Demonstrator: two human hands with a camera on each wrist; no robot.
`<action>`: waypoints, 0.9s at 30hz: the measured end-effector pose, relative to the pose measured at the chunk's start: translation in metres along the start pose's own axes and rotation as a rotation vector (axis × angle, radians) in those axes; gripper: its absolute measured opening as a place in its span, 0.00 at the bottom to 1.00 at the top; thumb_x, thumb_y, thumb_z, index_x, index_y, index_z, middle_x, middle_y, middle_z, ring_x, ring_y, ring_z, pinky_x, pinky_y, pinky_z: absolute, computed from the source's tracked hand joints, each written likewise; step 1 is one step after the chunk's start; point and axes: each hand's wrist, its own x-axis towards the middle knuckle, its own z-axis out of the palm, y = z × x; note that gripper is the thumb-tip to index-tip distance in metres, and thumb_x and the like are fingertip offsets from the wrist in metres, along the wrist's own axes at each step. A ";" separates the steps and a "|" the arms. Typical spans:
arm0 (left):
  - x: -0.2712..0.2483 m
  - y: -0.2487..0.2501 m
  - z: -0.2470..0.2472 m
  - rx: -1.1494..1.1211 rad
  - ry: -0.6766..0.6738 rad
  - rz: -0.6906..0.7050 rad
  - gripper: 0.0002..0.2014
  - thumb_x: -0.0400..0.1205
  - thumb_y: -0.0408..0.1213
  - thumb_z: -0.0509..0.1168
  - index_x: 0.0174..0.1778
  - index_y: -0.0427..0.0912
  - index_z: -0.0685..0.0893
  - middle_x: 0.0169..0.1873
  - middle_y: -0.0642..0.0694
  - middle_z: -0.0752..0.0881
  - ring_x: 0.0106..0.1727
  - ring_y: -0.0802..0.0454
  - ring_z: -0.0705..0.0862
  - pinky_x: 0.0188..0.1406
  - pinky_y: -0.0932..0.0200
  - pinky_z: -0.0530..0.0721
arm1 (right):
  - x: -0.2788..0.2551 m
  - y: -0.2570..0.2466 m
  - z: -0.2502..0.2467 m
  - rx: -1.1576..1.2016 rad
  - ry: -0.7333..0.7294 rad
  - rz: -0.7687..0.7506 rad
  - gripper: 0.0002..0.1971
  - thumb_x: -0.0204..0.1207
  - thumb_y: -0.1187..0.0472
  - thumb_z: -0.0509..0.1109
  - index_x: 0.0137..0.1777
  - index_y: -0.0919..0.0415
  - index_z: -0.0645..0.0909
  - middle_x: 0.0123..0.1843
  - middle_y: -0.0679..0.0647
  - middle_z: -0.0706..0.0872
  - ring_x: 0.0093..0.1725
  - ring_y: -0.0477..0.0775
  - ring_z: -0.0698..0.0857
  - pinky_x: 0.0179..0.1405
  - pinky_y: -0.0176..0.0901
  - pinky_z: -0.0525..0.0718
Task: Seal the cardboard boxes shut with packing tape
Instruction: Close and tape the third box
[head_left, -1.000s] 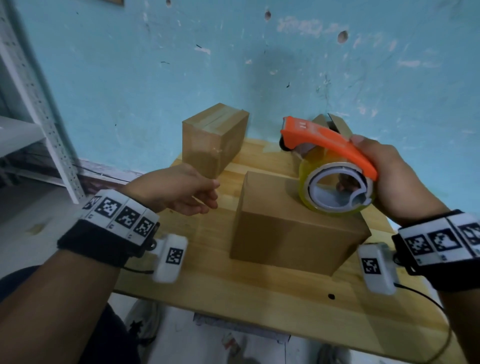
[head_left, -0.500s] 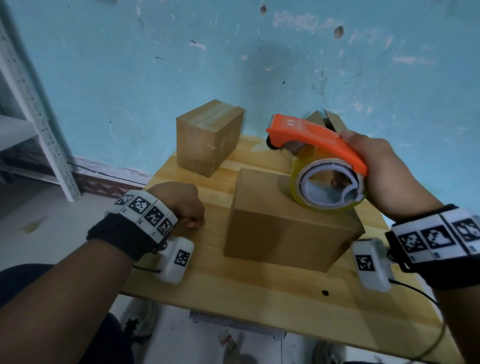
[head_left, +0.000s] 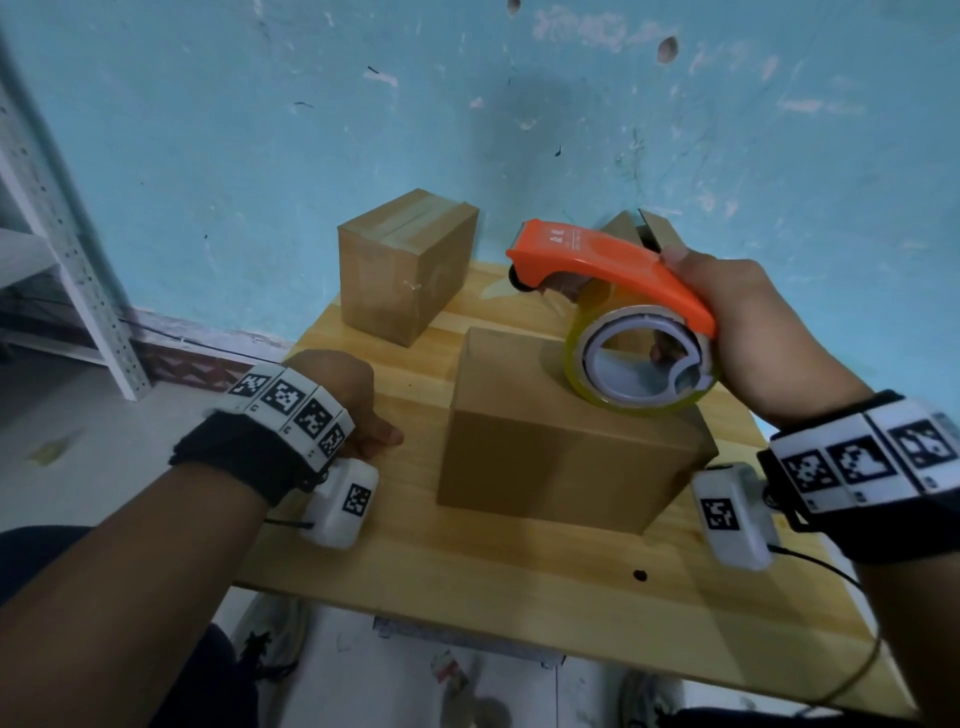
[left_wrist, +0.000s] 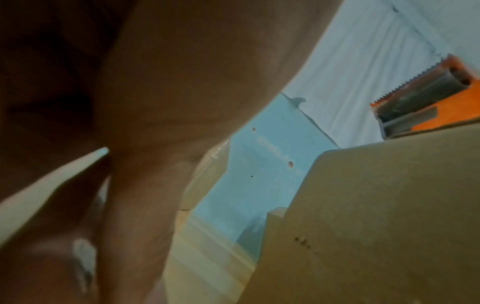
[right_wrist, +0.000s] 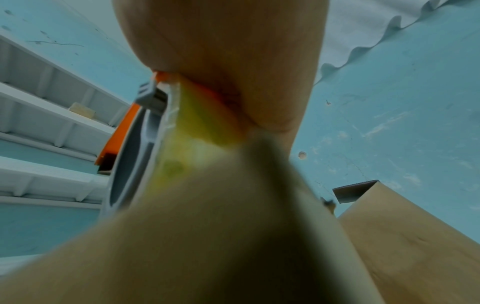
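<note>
Three cardboard boxes stand on the wooden bench (head_left: 519, 582); the near box (head_left: 561, 447) sits in the middle, closed, its top flat; the far-left box (head_left: 405, 270) stands against the blue wall (head_left: 260, 130), with a strip of tape showing along its top seam; the third box (head_left: 649, 231) is mostly hidden behind the dispenser at the back right, and its flaps stand open.

One tape dispenser (head_left: 613, 275), orange with a grey hub, carries one roll of clear yellowish tape (head_left: 639, 358); it is over the far right part of the near box's top, though whether the roll touches the cardboard I cannot tell; its nose points left and away.

Two hands are in view; the right hand (head_left: 753, 327) grips the dispenser, thumb along the orange handle and fingers curled through the hub; the left hand (head_left: 343, 395) rests on the bench just left of the near box, apart from it, fingers curled under and holding nothing; from the left wrist view the hand is dark and blurred.

One white metal shelf (head_left: 62, 249) stands at the left edge.
</note>
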 end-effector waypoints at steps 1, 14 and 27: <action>0.000 0.001 0.001 0.060 0.030 0.008 0.27 0.75 0.67 0.68 0.39 0.43 0.91 0.37 0.49 0.91 0.40 0.52 0.88 0.50 0.57 0.83 | 0.000 0.000 0.000 -0.006 -0.003 -0.004 0.21 0.76 0.42 0.63 0.33 0.59 0.81 0.31 0.63 0.77 0.32 0.61 0.76 0.45 0.57 0.76; -0.015 -0.007 -0.023 -0.349 0.077 0.173 0.30 0.80 0.69 0.59 0.46 0.42 0.86 0.33 0.51 0.92 0.37 0.52 0.89 0.43 0.53 0.83 | 0.002 -0.002 0.001 -0.031 -0.023 -0.021 0.30 0.77 0.43 0.63 0.40 0.77 0.80 0.33 0.66 0.78 0.32 0.64 0.75 0.44 0.59 0.76; -0.067 0.041 -0.051 -1.565 0.041 0.525 0.15 0.86 0.37 0.64 0.65 0.32 0.81 0.43 0.38 0.93 0.43 0.50 0.93 0.46 0.64 0.90 | 0.002 -0.010 0.010 -0.085 -0.037 -0.041 0.23 0.87 0.52 0.58 0.33 0.65 0.76 0.23 0.54 0.75 0.23 0.53 0.75 0.30 0.38 0.77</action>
